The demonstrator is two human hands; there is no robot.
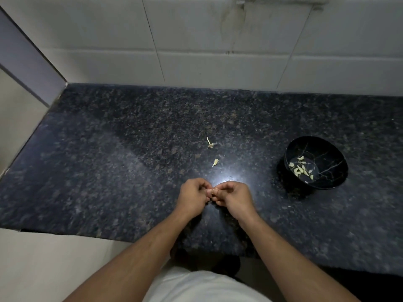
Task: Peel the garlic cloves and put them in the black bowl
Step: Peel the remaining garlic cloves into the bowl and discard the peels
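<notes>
My left hand (194,198) and my right hand (234,198) meet fingertip to fingertip just above the dark granite counter (109,160). Together they pinch a small garlic clove (214,190), almost wholly hidden by the curled fingers. The black bowl (329,177) stands to the right of my hands, with several peeled cloves (301,168) lying in it. One loose clove (215,162) lies on the counter a little beyond my hands. Further back sits a bit of garlic stem and skin (210,143).
A white tiled wall (218,51) closes the back of the counter. The counter's left end meets a pale side panel (26,68). Its front edge runs just below my wrists, with the floor visible at the lower left.
</notes>
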